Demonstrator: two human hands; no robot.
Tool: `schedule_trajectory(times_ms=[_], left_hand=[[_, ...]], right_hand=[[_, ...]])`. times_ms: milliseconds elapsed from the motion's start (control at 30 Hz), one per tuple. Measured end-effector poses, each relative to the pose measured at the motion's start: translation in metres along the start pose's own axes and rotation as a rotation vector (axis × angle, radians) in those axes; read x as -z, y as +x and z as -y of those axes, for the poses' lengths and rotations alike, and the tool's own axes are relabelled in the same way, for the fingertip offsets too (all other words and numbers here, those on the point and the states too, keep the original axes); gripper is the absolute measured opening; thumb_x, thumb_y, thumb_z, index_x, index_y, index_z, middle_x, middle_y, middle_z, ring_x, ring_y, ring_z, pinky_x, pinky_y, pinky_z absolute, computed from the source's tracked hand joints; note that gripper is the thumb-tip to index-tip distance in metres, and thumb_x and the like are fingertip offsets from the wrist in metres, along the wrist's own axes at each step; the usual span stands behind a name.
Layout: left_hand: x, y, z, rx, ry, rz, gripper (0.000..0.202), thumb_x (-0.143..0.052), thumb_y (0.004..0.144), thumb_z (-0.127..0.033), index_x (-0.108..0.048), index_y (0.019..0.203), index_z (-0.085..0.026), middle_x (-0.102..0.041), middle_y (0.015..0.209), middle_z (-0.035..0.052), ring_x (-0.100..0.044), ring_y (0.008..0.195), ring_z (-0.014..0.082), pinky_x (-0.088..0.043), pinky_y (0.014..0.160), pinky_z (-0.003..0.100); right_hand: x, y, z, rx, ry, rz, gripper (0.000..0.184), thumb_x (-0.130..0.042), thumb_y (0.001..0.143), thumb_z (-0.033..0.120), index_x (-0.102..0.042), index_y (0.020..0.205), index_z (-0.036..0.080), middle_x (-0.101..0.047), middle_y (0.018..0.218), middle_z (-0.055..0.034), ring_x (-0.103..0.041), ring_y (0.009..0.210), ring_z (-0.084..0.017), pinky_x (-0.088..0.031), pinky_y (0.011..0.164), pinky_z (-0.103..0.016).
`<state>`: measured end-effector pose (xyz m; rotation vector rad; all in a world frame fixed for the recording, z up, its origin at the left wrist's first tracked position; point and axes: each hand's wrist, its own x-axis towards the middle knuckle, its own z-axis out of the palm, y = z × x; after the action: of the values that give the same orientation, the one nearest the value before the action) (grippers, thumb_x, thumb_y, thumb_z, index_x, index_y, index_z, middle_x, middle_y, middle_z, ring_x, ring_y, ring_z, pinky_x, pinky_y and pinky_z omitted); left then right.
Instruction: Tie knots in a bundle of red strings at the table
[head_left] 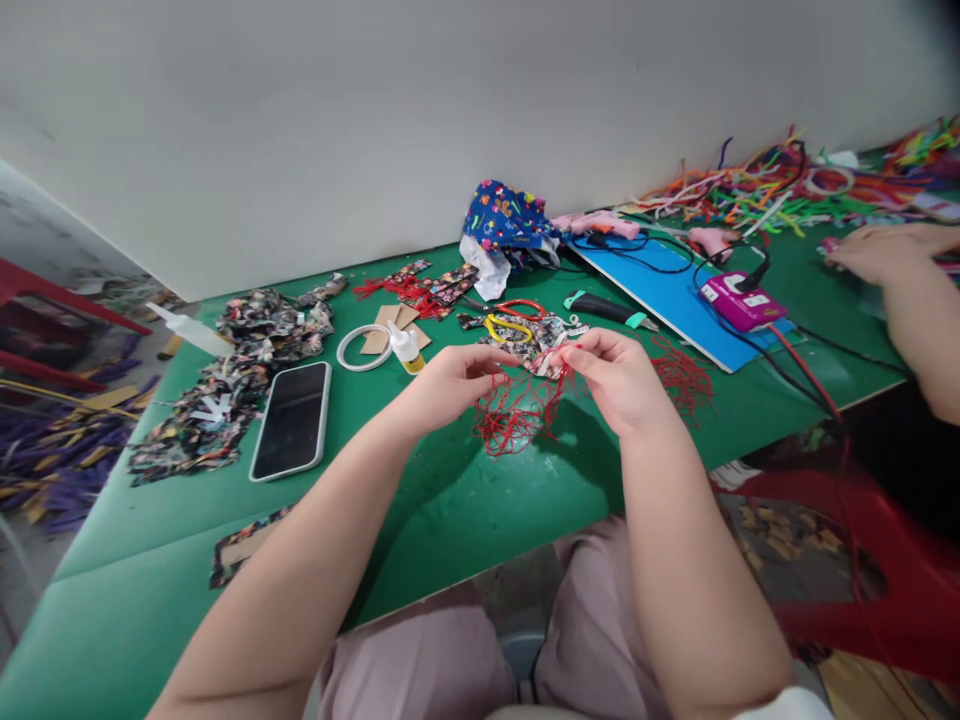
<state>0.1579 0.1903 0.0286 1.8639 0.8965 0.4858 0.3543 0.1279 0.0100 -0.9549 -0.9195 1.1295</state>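
Observation:
Both my hands are raised just above the green table (pixel 420 500), pinching a tangle of thin red thread (pixel 517 415) that hangs between them. My left hand (pixel 450 380) is closed with thumb and fingers pinched on the thread's left side. My right hand (pixel 615 375) is closed on the thread's upper right. Just behind my hands lies a small pile of patterned fabric pieces (pixel 525 335) with red and yellow loops on it. More red thread (pixel 679 375) lies on the table to the right.
A phone (pixel 292 420) lies face up at left, beside fabric scraps (pixel 225 390), a white ring (pixel 360 348) and a small glue bottle (pixel 405 347). A blue board (pixel 660 285), a utility knife (pixel 607 308), a pink device (pixel 739 300) and pipe cleaners (pixel 787 190) sit right. Another person's hand (pixel 877 250) rests far right.

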Motion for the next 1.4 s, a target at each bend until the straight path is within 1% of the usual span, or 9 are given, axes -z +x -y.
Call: schedule_trajectory(times_ms=[200,367,467,633,800,900,1033,1200,1400], left_hand=[[-0.002,-0.003,0.002,-0.002,0.323,0.105,0.03,-0.053,0.081,-0.029,-0.066,0.107,-0.02,-0.069,0.098,0.0053,-0.063,0.09,0.0207,-0.049,0.081,0.033],[-0.005,-0.007,-0.003,-0.136,0.467,0.01,0.047,-0.047,0.07,-0.006,-0.068,0.109,-0.022,-0.057,0.124,0.0077,-0.053,0.115,0.0243,-0.038,0.103,0.037],[-0.006,-0.01,-0.01,-0.099,0.371,0.02,0.045,-0.047,0.07,-0.008,-0.069,0.107,-0.023,-0.063,0.115,0.0061,-0.058,0.106,0.0229,-0.043,0.096,0.034],[-0.004,-0.014,-0.019,0.02,0.026,0.29,0.022,-0.057,0.079,-0.03,-0.074,0.091,-0.023,-0.072,0.091,0.0015,-0.065,0.083,0.0199,-0.048,0.072,0.025],[-0.009,-0.008,-0.014,0.096,-0.271,0.063,0.03,-0.06,0.08,-0.045,-0.074,0.08,-0.019,-0.071,0.081,0.0049,-0.064,0.076,0.0178,-0.046,0.067,0.026],[-0.017,-0.004,-0.008,0.16,-0.53,0.07,0.031,-0.061,0.08,-0.047,-0.073,0.089,-0.019,-0.072,0.09,0.0068,-0.064,0.086,0.0162,-0.047,0.076,0.027],[-0.03,-0.002,-0.006,0.201,-0.779,-0.035,0.024,-0.071,0.072,-0.039,-0.073,0.084,-0.019,-0.071,0.082,0.003,-0.062,0.075,0.011,-0.046,0.07,0.022],[-0.038,-0.002,-0.008,0.201,-0.881,-0.15,0.02,-0.08,0.061,-0.032,-0.073,0.073,-0.016,-0.066,0.067,-0.0011,-0.055,0.06,0.0062,-0.042,0.059,0.018],[-0.036,-0.001,-0.007,0.178,-0.886,-0.208,0.02,-0.078,0.063,-0.034,-0.071,0.069,-0.017,-0.063,0.063,-0.0023,-0.048,0.053,0.0045,-0.036,0.051,0.018]], right_hand=[[-0.003,0.0,0.0,-0.053,0.031,-0.007,0.018,-0.079,0.063,0.028,-0.063,0.061,0.021,-0.071,0.068,0.002,-0.065,0.067,-0.011,-0.05,0.069,-0.026],[-0.005,-0.001,-0.003,-0.119,0.052,0.048,0.018,-0.079,0.063,0.028,-0.062,0.064,0.021,-0.073,0.073,0.0019,-0.068,0.076,-0.013,-0.05,0.076,-0.027],[-0.007,-0.001,-0.003,-0.157,0.06,0.063,0.02,-0.079,0.062,0.029,-0.061,0.065,0.021,-0.073,0.074,0.0014,-0.069,0.076,-0.014,-0.051,0.08,-0.031],[-0.01,-0.002,-0.004,-0.208,0.061,0.093,0.023,-0.079,0.061,0.029,-0.058,0.064,0.02,-0.073,0.077,0.0002,-0.067,0.067,-0.013,-0.052,0.075,-0.031],[-0.013,-0.003,-0.004,-0.179,0.014,0.107,0.019,-0.079,0.061,0.027,-0.062,0.062,0.019,-0.07,0.069,0.0021,-0.062,0.059,-0.01,-0.05,0.069,-0.027],[-0.015,-0.003,-0.004,-0.138,-0.087,0.113,0.017,-0.079,0.062,0.028,-0.064,0.061,0.019,-0.065,0.059,0.0041,-0.058,0.055,-0.009,-0.048,0.065,-0.026],[-0.021,-0.005,-0.006,-0.106,-0.231,0.141,0.015,-0.077,0.062,0.027,-0.064,0.062,0.019,-0.066,0.062,0.0029,-0.06,0.06,-0.011,-0.049,0.066,-0.028],[-0.025,-0.005,-0.01,-0.057,-0.337,0.19,0.012,-0.073,0.067,0.027,-0.064,0.064,0.019,-0.066,0.065,0.0027,-0.059,0.061,-0.011,-0.048,0.066,-0.028],[-0.025,-0.005,-0.01,-0.048,-0.389,0.188,0.013,-0.073,0.066,0.029,-0.065,0.064,0.019,-0.066,0.063,0.0018,-0.058,0.059,-0.011,-0.046,0.062,-0.028]])
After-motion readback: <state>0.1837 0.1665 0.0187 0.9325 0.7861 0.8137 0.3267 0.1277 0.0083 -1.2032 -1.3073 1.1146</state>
